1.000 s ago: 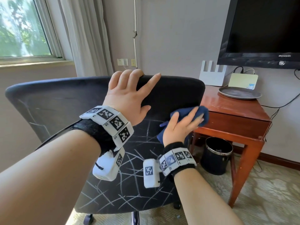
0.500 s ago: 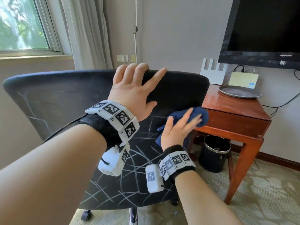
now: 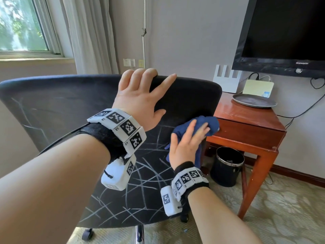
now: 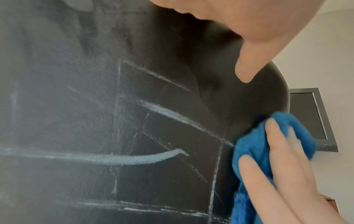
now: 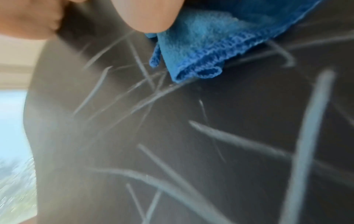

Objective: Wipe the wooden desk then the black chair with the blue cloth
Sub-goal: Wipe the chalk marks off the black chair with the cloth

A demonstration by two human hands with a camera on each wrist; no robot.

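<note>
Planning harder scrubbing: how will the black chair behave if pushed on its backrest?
The black chair will likely roll: a caster shows beneath. It may swivel on its single post. The left hand gripping the top edge probably steadies it.

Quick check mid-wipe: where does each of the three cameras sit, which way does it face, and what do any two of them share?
Head: on the head, facing forward and down at the black chair, desk and TV; shows both forearms, left hand on the chair top, right hand pressing the blue cloth.
Left wrist: faces along the chalk-marked chair back; shows the left thumb.
Right wrist: faces the chair back close up, blurred; shows a fingertip.
Shared: all three see cloth and chair.
</note>
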